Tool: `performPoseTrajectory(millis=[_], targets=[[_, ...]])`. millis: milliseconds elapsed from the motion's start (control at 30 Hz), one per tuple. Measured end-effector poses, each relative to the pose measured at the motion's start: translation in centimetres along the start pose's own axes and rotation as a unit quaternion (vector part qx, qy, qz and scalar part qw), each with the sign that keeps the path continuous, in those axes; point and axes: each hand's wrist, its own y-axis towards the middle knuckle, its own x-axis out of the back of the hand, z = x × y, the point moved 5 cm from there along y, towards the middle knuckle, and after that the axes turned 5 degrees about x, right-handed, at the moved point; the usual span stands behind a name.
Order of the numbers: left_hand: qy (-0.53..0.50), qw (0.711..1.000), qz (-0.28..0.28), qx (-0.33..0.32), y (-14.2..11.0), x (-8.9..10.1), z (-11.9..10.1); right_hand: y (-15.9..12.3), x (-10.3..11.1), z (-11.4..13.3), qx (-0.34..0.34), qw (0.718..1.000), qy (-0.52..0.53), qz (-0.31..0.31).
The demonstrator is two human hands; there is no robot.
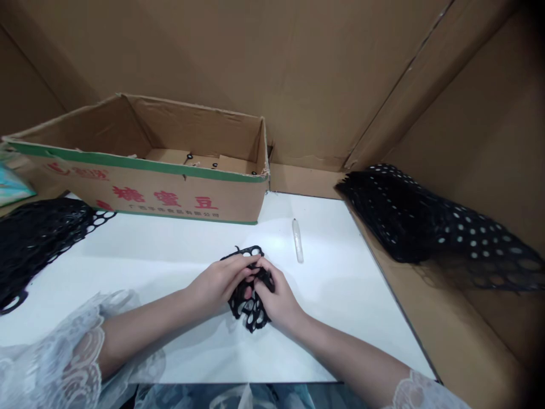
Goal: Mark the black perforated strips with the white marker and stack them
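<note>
A crumpled piece of black sheet with round holes is bunched between my two hands at the middle of the white tabletop. My left hand closes over it from the left, fingers bent across its top. From the right, my right hand grips the same piece, thumb and fingers pressed into it. The fingertips of both hands meet, and the folds under them are partly hidden. Just beyond my right hand lies a slim whitish pen-like tool with a dark tip.
An open cardboard box with a green-edged rim stands at the back left, a few small black rings inside. Black perforated sheets are piled at the left and the right. Cardboard walls enclose the white table.
</note>
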Motion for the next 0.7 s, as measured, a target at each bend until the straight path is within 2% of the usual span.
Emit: performPoseTrajectory(millis=[100,267,367,467,533,600,700], targets=[[-0.031,0.999,-0.004,-0.016,-0.1,0.0,-0.2,0.1,0.1,-0.8,-0.041,0.998,0.05,-0.021],[-0.058,0.996,-0.042,0.046,0.1,0.4,0.0,0.3,0.1,-0.9,-0.059,0.991,0.12,-0.011],[-0.013,0.992,-0.107,0.067,0.5,2.1,0.9,0.2,0.5,-0.4,-0.039,0.993,0.106,-0.019],[0.061,0.962,-0.215,0.159,0.8,4.7,3.0,0.2,1.3,-0.3,-0.029,0.996,0.045,-0.065],[0.102,0.942,-0.246,0.204,0.9,5.6,3.9,0.4,1.5,-0.7,-0.032,0.995,0.039,-0.083],[0.121,0.951,-0.222,0.179,1.1,5.1,3.7,0.6,1.5,-1.1,-0.032,0.995,0.048,-0.086],[0.125,0.97,-0.184,0.101,0.8,3.3,2.1,0.8,1.6,-1.1,-0.016,0.994,0.032,-0.105]])
